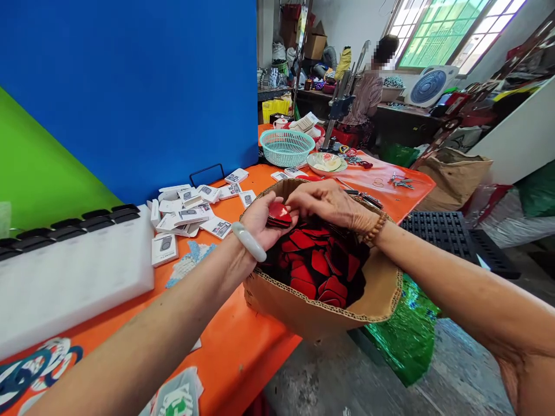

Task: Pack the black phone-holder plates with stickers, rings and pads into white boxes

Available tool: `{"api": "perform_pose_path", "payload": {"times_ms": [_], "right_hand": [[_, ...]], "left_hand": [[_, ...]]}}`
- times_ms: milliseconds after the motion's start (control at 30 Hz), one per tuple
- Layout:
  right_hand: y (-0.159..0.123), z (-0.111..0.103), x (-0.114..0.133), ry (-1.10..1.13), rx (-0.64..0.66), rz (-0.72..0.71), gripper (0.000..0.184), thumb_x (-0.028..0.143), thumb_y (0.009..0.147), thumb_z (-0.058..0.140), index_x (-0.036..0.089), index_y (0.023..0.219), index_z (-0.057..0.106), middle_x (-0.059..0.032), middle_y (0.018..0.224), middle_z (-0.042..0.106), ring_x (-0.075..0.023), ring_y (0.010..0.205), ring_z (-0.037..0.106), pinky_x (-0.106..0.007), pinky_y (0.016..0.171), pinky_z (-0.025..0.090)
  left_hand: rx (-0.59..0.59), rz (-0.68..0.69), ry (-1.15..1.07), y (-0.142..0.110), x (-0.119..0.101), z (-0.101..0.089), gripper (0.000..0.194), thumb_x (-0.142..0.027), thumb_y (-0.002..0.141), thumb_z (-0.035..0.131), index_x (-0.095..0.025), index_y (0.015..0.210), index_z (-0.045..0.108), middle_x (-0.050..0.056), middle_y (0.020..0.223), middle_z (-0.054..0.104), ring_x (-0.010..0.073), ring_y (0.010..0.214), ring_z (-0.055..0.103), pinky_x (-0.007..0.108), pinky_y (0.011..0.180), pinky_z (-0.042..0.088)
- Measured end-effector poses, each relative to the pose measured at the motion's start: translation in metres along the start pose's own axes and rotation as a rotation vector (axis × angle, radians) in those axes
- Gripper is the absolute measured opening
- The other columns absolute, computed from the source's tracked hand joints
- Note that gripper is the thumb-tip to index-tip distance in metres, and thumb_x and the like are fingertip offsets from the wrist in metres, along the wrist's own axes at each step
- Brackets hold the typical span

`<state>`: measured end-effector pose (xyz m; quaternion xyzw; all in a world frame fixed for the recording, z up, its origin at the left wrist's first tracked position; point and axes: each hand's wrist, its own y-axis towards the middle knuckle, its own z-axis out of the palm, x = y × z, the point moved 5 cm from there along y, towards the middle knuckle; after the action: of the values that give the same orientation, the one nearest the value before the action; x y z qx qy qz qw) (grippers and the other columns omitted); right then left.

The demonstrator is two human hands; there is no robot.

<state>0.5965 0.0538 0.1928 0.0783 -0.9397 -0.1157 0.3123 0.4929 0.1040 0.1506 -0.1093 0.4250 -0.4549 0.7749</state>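
Over a cardboard box (281, 301) full of flat red and black pieces (321, 263), both of my hands are close together. My left hand (265, 222), with a pale bangle at the wrist, is palm up and closed around a small stack of red pieces (280, 215). From the right, my right hand (329, 203) reaches across with a bead bracelet at its wrist. Its fingers are bent near the stack, their tips touching or almost touching it. Whether anything is pinched in those tips is hidden.
Small white boxes (191, 215) lie left of the carton on the orange table (234, 341). A white foam block (87, 289) holding black parts stands further left. Behind are a turquoise basket (287, 149) and a plate (326, 163). A person (368, 95) is in the background.
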Motion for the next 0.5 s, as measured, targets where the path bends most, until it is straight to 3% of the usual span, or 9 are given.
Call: {"api": "perform_pose_path", "payload": {"times_ms": [67,133,233,367,500], "right_hand": [[0.001,0.004,-0.019,-0.062,0.046,0.12,0.027,0.035,0.092,0.045,0.016,0.086,0.064,-0.0039,0.074,0.065,-0.0158,0.066,0.058,-0.028,0.063,0.044],[-0.002,0.019,-0.036,-0.204,0.289,0.171,0.017,0.028,0.078,0.064,0.016,0.09,0.065,-0.0052,0.083,0.067,-0.0187,0.076,0.06,-0.028,0.068,0.045],[-0.012,0.041,-0.052,-0.333,0.628,0.197,0.044,0.02,0.065,0.075,0.016,0.108,0.063,-0.0084,0.104,0.065,-0.0237,0.096,0.059,-0.031,0.081,0.045],[-0.013,0.049,-0.055,-0.31,0.715,0.203,0.058,0.02,0.068,0.073,0.014,0.121,0.053,-0.0108,0.117,0.057,-0.0243,0.106,0.054,-0.033,0.09,0.041],[-0.009,0.052,-0.054,-0.324,0.782,0.176,0.05,0.021,0.065,0.076,0.013,0.11,0.055,-0.0098,0.113,0.053,-0.0242,0.103,0.05,-0.033,0.088,0.04]], "left_hand": [[-0.061,-0.016,0.044,0.001,0.002,-0.003,0.017,-0.024,0.092,0.044,-0.016,0.079,0.051,0.007,0.081,0.057,0.0155,0.071,0.06,0.026,0.057,0.052],[-0.105,-0.017,0.071,0.001,0.002,-0.006,0.016,-0.026,0.091,0.046,-0.016,0.079,0.051,0.008,0.083,0.056,0.016,0.073,0.06,0.025,0.055,0.051],[-0.106,-0.002,0.085,0.001,0.002,-0.007,0.016,-0.027,0.091,0.048,-0.016,0.08,0.05,0.009,0.084,0.056,0.0163,0.073,0.06,0.024,0.054,0.051],[-0.112,-0.012,0.101,0.0,0.002,-0.007,0.017,-0.028,0.091,0.047,-0.016,0.08,0.05,0.009,0.083,0.055,0.0162,0.072,0.058,0.023,0.053,0.049],[-0.121,-0.018,0.143,0.0,0.002,-0.007,0.019,-0.028,0.092,0.045,-0.016,0.077,0.048,0.007,0.081,0.054,0.0146,0.069,0.056,0.023,0.052,0.048]]}}
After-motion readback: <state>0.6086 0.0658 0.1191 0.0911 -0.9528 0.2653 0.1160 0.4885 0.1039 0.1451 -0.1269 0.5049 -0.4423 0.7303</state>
